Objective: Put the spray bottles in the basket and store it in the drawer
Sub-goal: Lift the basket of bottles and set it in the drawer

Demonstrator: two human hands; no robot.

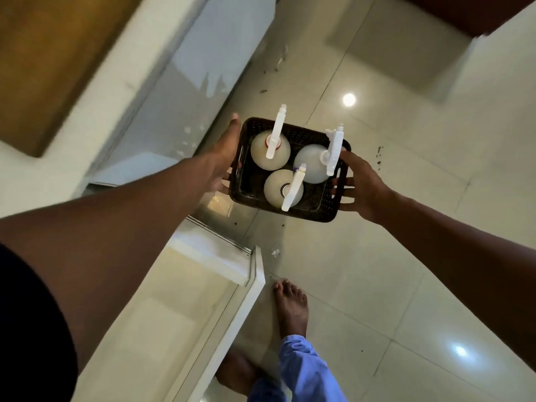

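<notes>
A dark perforated plastic basket (327,198) hangs in the air above the floor, held at both short sides. My left hand (224,158) grips its left rim and my right hand (361,188) grips its right rim. Three pale spray bottles with white trigger heads stand upright inside: one at the back left (262,152), one at the right (309,165), one at the front (275,188). Below and to the left, an open white drawer (185,291) juts out from the cabinet, its inside bare.
A white cabinet front (185,82) and a counter with a brown top (52,53) run along the left. The tiled floor (406,256) has dark specks of dirt. My bare feet (291,306) and a blue trouser leg stand beside the drawer front.
</notes>
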